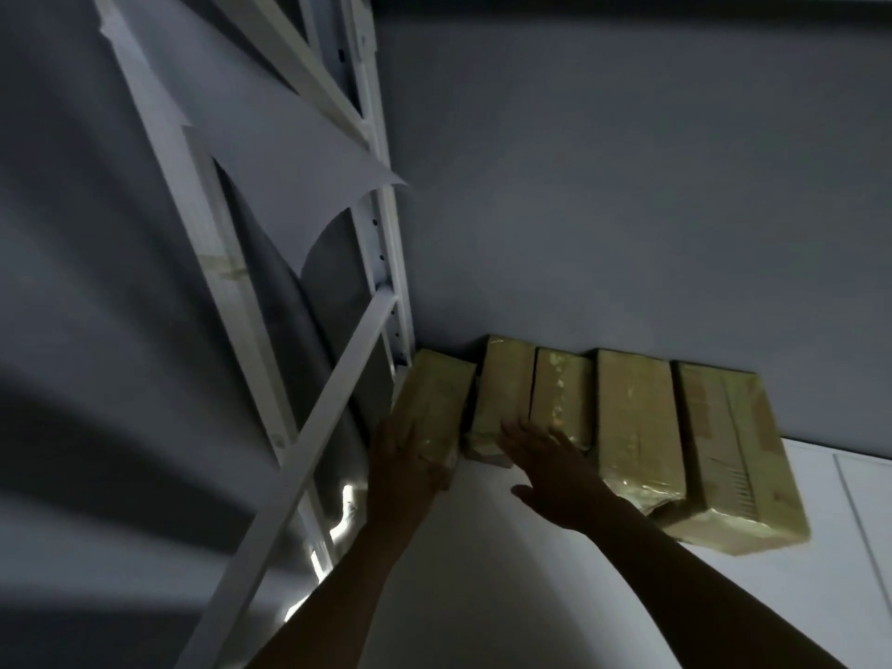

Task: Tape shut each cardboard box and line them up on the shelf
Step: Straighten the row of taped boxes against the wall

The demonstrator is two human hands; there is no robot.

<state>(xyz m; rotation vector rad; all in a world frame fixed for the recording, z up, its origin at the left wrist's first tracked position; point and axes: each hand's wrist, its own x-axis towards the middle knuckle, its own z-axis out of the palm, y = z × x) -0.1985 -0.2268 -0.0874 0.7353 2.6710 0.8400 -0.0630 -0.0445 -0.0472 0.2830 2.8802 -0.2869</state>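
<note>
Lining the back edge of the white shelf board (531,596), five tan taped cardboard boxes (632,417) sit against the grey wall (627,185). Left hand (405,456) lies flat, fingers straight, on the corner box (437,395); right hand (550,470), fingers spread, touches the next two.

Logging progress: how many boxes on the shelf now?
5, rowed against the wall: leftmost box at the left hand, second box, third box, fourth box, rightmost box. None visibly hidden.
</note>
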